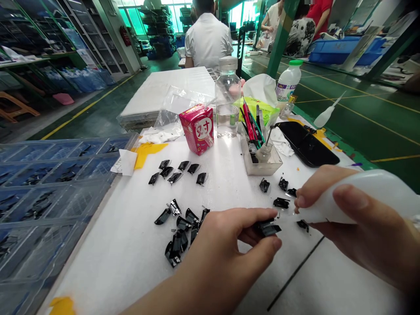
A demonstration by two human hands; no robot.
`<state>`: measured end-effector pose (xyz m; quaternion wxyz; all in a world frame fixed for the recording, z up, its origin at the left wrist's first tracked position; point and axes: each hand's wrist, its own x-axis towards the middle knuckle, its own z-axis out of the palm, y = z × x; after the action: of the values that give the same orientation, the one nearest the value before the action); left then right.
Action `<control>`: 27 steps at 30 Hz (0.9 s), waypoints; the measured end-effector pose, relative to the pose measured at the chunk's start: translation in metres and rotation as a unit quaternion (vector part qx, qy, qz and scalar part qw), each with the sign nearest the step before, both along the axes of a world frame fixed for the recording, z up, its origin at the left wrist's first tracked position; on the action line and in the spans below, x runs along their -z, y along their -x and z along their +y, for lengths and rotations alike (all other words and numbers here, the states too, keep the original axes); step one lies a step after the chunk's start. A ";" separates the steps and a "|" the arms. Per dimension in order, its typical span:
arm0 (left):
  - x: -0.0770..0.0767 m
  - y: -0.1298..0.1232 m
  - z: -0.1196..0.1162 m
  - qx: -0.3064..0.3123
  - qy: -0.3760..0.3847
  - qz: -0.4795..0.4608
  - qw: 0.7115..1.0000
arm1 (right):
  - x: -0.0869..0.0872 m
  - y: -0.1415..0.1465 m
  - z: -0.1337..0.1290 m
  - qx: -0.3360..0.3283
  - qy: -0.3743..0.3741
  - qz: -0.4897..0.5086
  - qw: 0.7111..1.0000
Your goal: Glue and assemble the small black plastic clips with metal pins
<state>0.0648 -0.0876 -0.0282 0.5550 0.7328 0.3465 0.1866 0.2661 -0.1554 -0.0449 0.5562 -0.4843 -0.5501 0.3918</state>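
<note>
Black plastic parts (179,234) lie in loose heaps on the white tabletop (108,258), more sit in the blue compartment tray (55,192), left hand (223,247) pinches one, right hand (361,232) grips a white squeeze bottle (364,197).

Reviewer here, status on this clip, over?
Left hand pinching small black part. Right hand gripping white squeeze bottle, tip toward it. Loose black parts alongside.
</note>
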 end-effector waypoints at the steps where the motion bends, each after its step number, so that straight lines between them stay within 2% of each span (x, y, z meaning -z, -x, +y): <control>1: 0.000 0.000 0.000 0.001 0.001 -0.002 1.000 | 0.000 0.000 0.000 -0.001 0.002 0.003 1.000; 9: -0.002 0.000 0.001 0.004 -0.001 -0.002 1.000 | -0.002 0.003 0.003 0.013 0.001 0.013 1.000; 15: 0.000 0.002 0.000 0.003 -0.010 -0.008 1.000 | -0.004 0.006 0.001 0.032 0.036 0.014 0.999; 27: 0.000 0.001 0.001 0.006 -0.025 -0.002 1.000 | -0.006 0.004 0.000 0.021 0.022 0.007 1.000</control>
<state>0.0634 -0.0867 -0.0277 0.5381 0.7485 0.3357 0.1935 0.2623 -0.1550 -0.0390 0.5570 -0.5057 -0.5271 0.3952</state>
